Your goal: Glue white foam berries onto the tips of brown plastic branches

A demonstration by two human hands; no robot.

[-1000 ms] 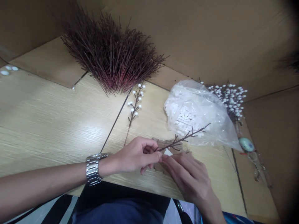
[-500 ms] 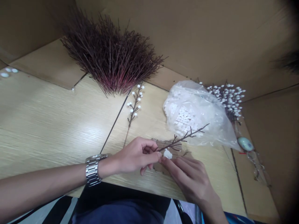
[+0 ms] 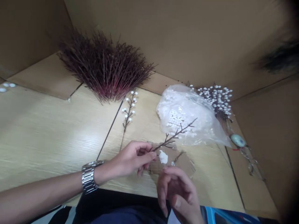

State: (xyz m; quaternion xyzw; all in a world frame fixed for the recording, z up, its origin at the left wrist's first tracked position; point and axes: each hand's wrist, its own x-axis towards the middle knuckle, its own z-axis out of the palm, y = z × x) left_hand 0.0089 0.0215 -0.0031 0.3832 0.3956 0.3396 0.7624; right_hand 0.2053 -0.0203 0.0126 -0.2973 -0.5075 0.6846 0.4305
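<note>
A brown twig [image 3: 174,136] — bare, forked — slants up rightward.

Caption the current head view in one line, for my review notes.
Left hand holding a bare twig beside a bag of white berries, right hand open.

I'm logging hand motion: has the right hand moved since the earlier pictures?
Yes: against the cardboard piece, the right hand has drawn back toward the person's body.

Open tabletop [image 3: 147,115] runs between the berried sprig [image 3: 128,112] and plastic bag [image 3: 198,124] — the held twig [image 3: 173,136] bars the near side.
</note>
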